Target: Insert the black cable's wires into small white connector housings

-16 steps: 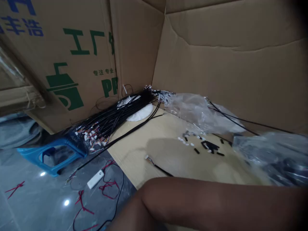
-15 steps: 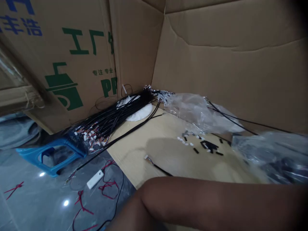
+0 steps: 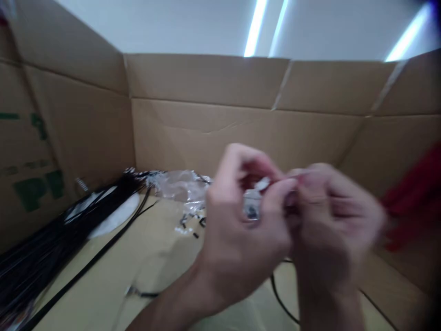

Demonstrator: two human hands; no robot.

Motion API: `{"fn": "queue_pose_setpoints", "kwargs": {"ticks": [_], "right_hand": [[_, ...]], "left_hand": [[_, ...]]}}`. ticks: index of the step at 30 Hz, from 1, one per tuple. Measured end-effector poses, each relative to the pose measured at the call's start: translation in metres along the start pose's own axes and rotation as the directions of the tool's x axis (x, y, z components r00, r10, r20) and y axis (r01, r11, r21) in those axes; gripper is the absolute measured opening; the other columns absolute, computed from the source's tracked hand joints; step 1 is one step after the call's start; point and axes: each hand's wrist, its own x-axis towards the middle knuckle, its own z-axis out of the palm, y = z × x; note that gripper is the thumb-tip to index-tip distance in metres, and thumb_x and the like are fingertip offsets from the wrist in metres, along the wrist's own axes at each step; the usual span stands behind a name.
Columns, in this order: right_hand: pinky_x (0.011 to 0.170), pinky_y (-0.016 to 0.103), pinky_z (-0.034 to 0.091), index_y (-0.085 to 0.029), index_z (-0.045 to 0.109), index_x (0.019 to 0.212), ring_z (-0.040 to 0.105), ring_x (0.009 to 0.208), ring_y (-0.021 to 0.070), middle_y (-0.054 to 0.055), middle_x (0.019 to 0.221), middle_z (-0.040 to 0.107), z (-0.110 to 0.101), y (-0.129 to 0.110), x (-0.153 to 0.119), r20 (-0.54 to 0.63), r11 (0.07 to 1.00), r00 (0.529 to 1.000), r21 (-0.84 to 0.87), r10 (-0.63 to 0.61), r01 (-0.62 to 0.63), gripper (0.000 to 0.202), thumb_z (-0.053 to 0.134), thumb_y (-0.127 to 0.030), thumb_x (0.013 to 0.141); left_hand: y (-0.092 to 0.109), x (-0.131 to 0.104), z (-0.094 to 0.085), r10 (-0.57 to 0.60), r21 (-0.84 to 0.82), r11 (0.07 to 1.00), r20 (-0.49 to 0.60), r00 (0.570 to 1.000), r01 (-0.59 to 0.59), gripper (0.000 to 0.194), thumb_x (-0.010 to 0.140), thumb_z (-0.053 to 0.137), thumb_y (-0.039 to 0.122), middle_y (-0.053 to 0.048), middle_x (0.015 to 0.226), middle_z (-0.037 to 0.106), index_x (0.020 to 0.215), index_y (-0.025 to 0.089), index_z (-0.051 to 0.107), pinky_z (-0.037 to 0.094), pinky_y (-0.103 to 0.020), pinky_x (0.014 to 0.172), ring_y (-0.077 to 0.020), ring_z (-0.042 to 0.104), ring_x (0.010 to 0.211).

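my left hand (image 3: 241,230) and my right hand (image 3: 330,220) are up in front of me, pressed together at the fingertips, both blurred. between them sits a small white connector (image 3: 253,204), pinched by my left thumb and fingers; a second pale bit shows just above it at the fingertips. my right fingers are curled in against the same spot, touching the left ones, but the blur is too heavy for me to tell what they grip. a thin black wire (image 3: 279,294) loops down below my hands toward the bench (image 3: 103,280).

out past my left hand, small black and white pieces (image 3: 188,225) lie scattered on the bench, and beyond them a crumpled clear plastic bag (image 3: 182,186). further off to the left of my left hand runs a thick bundle of black wires (image 3: 51,248), lying across a white disc (image 3: 110,218). cardboard walls (image 3: 223,133) stand behind everything. something red (image 3: 413,197) shows to the right of my right hand, too blurred to name.
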Motion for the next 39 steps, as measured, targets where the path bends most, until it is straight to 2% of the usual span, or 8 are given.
{"fn": "queue_pose_setpoints", "kwargs": {"ticks": [3, 7, 14, 20, 26, 30, 33, 39], "right_hand": [[0.046, 0.022, 0.026, -0.015, 0.038, 0.062, 0.029, 0.053, 0.0071, -0.004, 0.058, 0.033, -0.003, -0.005, 0.000, 0.006, 0.998, 0.999, 0.050, -0.036, 0.036, 0.036, 0.047, -0.026, 0.095], [0.046, 0.023, 0.024, -0.016, 0.039, 0.061, 0.028, 0.053, 0.0080, -0.004, 0.058, 0.031, 0.000, -0.007, -0.002, 0.040, 0.990, 0.999, 0.139, -0.006, 0.001, 0.038, 0.046, -0.030, 0.096], [0.045, 0.022, 0.024, -0.015, 0.038, 0.058, 0.029, 0.050, 0.0068, -0.005, 0.055, 0.030, -0.003, -0.013, -0.001, 0.005, 0.995, 0.998, 0.083, -0.056, 0.056, 0.038, 0.045, -0.021, 0.095], [0.047, 0.020, 0.024, -0.014, 0.041, 0.059, 0.028, 0.052, 0.0065, -0.005, 0.056, 0.031, -0.003, -0.009, 0.001, 0.024, 0.973, 1.000, 0.230, -0.007, 0.002, 0.037, 0.049, -0.021, 0.094], [0.060, 0.022, 0.038, -0.019, 0.058, 0.082, 0.045, 0.067, 0.0099, 0.000, 0.076, 0.050, -0.010, -0.001, 0.006, 0.219, 0.895, 0.976, 0.436, -0.004, -0.094, 0.027, 0.056, -0.045, 0.087], [0.064, 0.022, 0.041, -0.022, 0.062, 0.090, 0.050, 0.070, 0.0098, 0.000, 0.081, 0.054, -0.008, -0.002, 0.006, 0.310, 0.848, 0.949, 0.486, 0.057, -0.210, 0.009, 0.063, -0.029, 0.085], [0.062, 0.019, 0.042, -0.022, 0.064, 0.085, 0.050, 0.066, 0.0077, -0.002, 0.077, 0.056, -0.006, -0.005, 0.006, 0.297, 0.818, 0.945, 0.505, 0.134, -0.275, 0.002, 0.064, -0.024, 0.084], [0.058, 0.014, 0.042, -0.018, 0.066, 0.075, 0.050, 0.063, 0.0058, -0.002, 0.071, 0.056, -0.012, -0.021, 0.004, 0.273, 0.760, 0.926, 0.534, 0.260, -0.370, 0.011, 0.071, -0.027, 0.077]], "left_hand": [[-0.003, 0.001, -0.004, -0.064, -0.248, 0.966, 0.025, 0.998, 0.068, 0.034, 0.077, 0.061, 0.000, 0.006, 0.068, 0.059, 0.090, 0.024, 0.040, 0.052, -0.011, 0.064, -0.0043, 0.058, 0.064], [-0.007, 0.002, -0.007, -0.116, -0.352, 0.925, 0.102, 0.988, 0.145, 0.037, 0.076, 0.064, 0.000, 0.006, 0.069, 0.062, 0.091, 0.024, 0.040, 0.053, -0.015, 0.070, -0.0051, 0.060, 0.069], [-0.004, 0.004, -0.010, -0.133, -0.354, 0.918, 0.145, 0.980, 0.177, 0.035, 0.077, 0.064, 0.000, 0.005, 0.069, 0.063, 0.084, 0.020, 0.036, 0.052, -0.017, 0.071, -0.0053, 0.060, 0.069], [-0.003, 0.004, -0.011, -0.120, -0.314, 0.935, 0.162, 0.979, 0.167, 0.034, 0.078, 0.065, 0.002, 0.004, 0.071, 0.064, 0.082, 0.020, 0.036, 0.052, -0.016, 0.070, -0.0040, 0.059, 0.067], [-0.005, 0.007, -0.011, -0.023, -0.240, 0.970, 0.041, 0.999, 0.032, 0.036, 0.074, 0.073, 0.007, 0.002, 0.073, 0.070, 0.096, 0.023, 0.049, 0.055, -0.012, 0.062, -0.0057, 0.065, 0.063], [-0.006, 0.011, -0.016, 0.030, -0.269, 0.963, 0.016, 0.999, -0.024, 0.020, 0.075, 0.072, 0.008, 0.003, 0.073, 0.070, 0.086, 0.021, 0.062, 0.055, -0.009, 0.065, -0.0044, 0.066, 0.066], [-0.005, 0.013, -0.020, 0.062, -0.262, 0.964, 0.051, 0.997, -0.047, 0.016, 0.075, 0.072, 0.008, 0.004, 0.076, 0.070, 0.082, 0.022, 0.068, 0.056, -0.009, 0.069, -0.0039, 0.066, 0.070], [0.000, 0.010, -0.027, 0.110, -0.229, 0.971, 0.202, 0.973, -0.062, 0.028, 0.075, 0.070, 0.004, 0.004, 0.088, 0.072, 0.091, 0.027, 0.072, 0.057, -0.008, 0.073, -0.0066, 0.068, 0.079]]}}
